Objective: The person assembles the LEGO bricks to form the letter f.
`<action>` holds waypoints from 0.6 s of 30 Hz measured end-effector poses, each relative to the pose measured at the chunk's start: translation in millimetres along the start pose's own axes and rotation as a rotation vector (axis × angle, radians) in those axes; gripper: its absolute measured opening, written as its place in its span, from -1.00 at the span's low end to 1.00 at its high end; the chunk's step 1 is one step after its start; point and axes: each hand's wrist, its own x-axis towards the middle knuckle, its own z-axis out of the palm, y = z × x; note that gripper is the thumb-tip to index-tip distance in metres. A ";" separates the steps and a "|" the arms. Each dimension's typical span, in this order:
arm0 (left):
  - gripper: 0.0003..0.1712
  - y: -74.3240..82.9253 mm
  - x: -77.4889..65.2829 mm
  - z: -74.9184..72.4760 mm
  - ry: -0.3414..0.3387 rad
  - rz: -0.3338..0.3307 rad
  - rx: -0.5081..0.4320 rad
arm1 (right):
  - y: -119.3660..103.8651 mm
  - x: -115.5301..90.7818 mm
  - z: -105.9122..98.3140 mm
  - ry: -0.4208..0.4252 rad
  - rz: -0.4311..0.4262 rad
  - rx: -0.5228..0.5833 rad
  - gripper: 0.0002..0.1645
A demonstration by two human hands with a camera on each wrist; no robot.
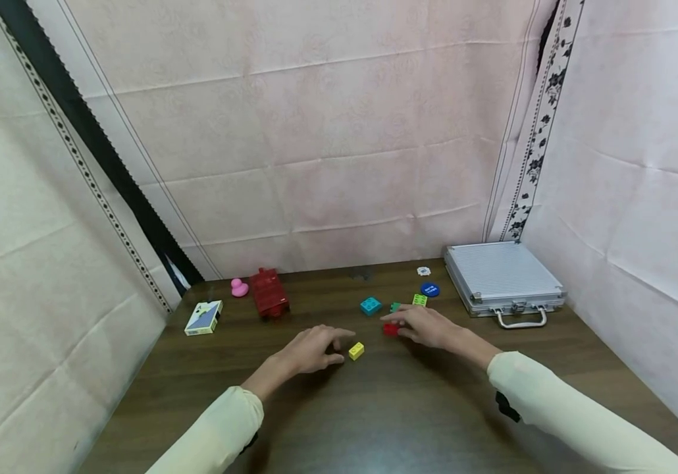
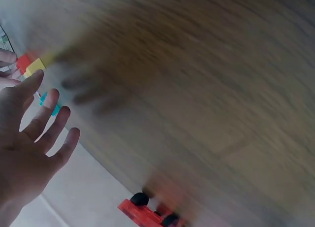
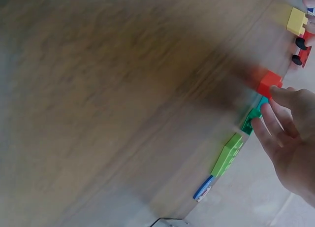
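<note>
My left hand (image 1: 312, 350) hovers just left of a small yellow toy brick (image 1: 356, 351), its fingers extended and apart from the brick. In the left wrist view, the fingers (image 2: 45, 133) are spread with nothing between them. My right hand (image 1: 426, 326) reaches over a red toy brick (image 1: 390, 330); its thumb overlaps the brick's edge in the right wrist view, and I cannot tell whether they touch. The other fingers are loosely extended near a dark green brick (image 3: 250, 121). A turquoise brick (image 1: 371, 305) and a lime green brick (image 1: 419, 299) lie behind.
A silver case (image 1: 505, 276) stands at the back right, near a blue round chip (image 1: 430, 289) and a white chip (image 1: 424, 270). At the back left are a red toy car (image 1: 269, 293), a pink figure (image 1: 239, 288) and a small box (image 1: 203, 318). White cloth hangs around the table.
</note>
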 end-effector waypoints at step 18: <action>-0.53 -1.0 14.6 7.0 -0.014 -0.009 -0.213 | -6.3 9.9 4.4 -0.048 0.035 0.049 -0.57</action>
